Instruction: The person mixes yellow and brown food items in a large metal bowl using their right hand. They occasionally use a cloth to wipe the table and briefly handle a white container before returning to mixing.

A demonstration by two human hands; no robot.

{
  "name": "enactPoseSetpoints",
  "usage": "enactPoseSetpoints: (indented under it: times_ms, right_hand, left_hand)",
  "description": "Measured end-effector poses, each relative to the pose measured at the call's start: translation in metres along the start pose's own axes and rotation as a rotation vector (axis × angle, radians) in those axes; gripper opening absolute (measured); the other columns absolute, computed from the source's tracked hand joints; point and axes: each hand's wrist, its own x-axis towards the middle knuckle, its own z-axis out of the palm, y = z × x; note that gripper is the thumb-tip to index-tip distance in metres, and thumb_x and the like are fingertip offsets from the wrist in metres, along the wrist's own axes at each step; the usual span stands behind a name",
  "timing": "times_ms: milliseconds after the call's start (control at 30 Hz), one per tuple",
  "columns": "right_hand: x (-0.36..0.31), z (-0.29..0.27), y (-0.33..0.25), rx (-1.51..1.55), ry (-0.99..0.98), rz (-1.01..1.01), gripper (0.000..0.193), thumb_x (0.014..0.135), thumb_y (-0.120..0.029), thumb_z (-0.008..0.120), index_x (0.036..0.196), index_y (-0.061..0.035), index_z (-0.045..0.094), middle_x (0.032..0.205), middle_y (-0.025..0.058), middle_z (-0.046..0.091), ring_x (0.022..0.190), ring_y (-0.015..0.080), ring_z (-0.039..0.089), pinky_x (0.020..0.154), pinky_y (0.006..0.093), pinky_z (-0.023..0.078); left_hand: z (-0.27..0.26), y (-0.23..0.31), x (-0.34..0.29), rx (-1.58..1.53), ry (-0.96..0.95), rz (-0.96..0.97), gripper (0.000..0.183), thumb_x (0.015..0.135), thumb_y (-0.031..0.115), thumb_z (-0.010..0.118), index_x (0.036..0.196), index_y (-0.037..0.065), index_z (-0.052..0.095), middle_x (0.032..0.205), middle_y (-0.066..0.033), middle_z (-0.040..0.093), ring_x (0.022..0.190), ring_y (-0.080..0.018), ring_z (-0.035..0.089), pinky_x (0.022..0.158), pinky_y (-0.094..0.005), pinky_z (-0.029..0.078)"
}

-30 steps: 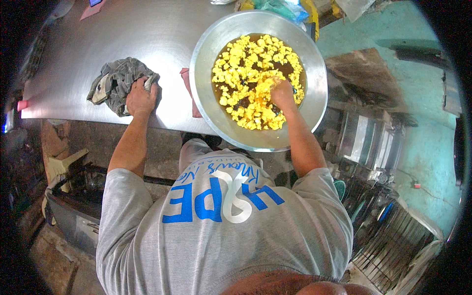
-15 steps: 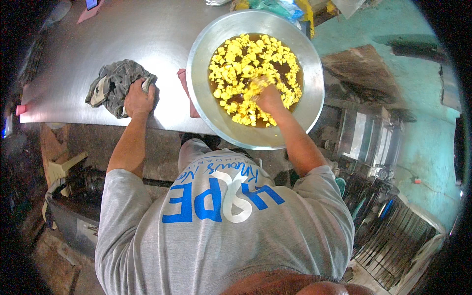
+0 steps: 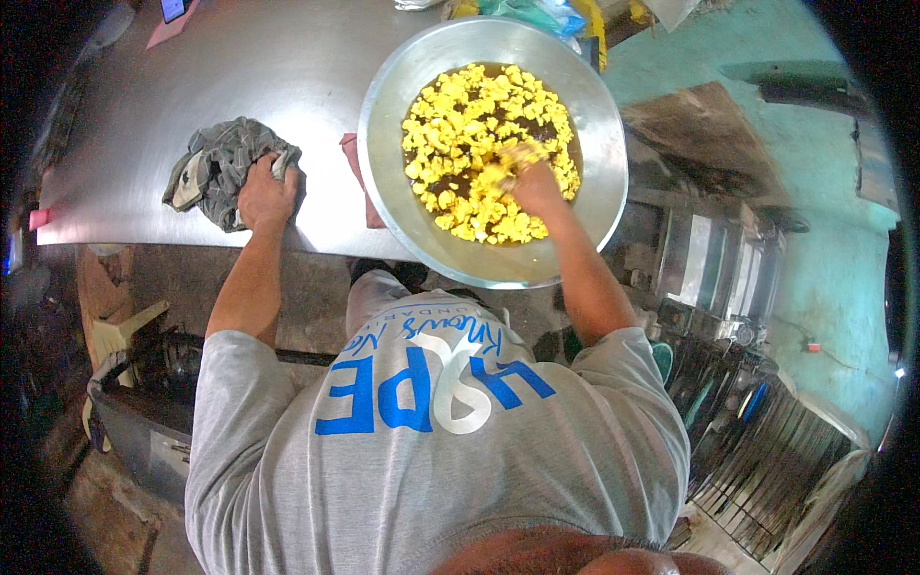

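A wide metal basin [image 3: 600, 125] stands at the table's front right. In it, many small yellow lumps [image 3: 443, 123] lie in a dark brown liquid. My right hand [image 3: 539, 186] is down among the lumps, right of the basin's middle. Its fingers are smeared by motion and partly covered by yellow bits, so their grip is unclear. To the left, a crumpled grey cloth [image 3: 213, 171] with a pale patch lies near the front edge. My left hand [image 3: 265, 195] presses on the cloth's right side, its fingers curled into the folds.
Both rest on a shiny metal table [image 3: 125, 172]. A dark red cloth [image 3: 358, 177] sticks out beside the basin. A phone [image 3: 173, 10] lies at the far left, and plastic bags [image 3: 546, 17] sit behind the basin. Stacked metal racks [image 3: 776, 460] stand on the right.
My right hand has swept slightly to the right through the yellow lumps, which have shifted about it. My left hand stays on the grey cloth.
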Motion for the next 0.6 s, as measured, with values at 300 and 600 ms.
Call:
enactPoseSetpoints:
  times_ms: [300,600]
  right_hand:
    - [-0.002,0.032,0.028,-0.195,-0.209,0.045,0.022,0.071,-0.02,0.059,0.08,-0.0007,0.064,0.075,0.0192,0.061,0.081,0.0374,0.057,0.07,0.0463,0.046]
    - [-0.023,0.032,-0.008,-0.263,-0.524,-0.051,0.023,0.075,-0.018,0.056,0.084,0.0009,0.064,0.081,0.0271,0.059,0.083,0.041,0.058,0.075,0.0449,0.047]
  left_hand:
    - [0.004,-0.006,0.0,0.016,0.031,0.029,0.042,0.078,0.042,0.055,0.112,0.017,0.053,0.106,-0.0102,0.056,0.093,-0.0313,0.058,0.08,-0.0411,0.045]
    - [0.003,-0.004,0.001,-0.011,0.01,0.009,0.042,0.078,0.043,0.055,0.111,0.017,0.053,0.105,-0.0099,0.056,0.093,-0.0314,0.057,0.08,-0.0413,0.045]
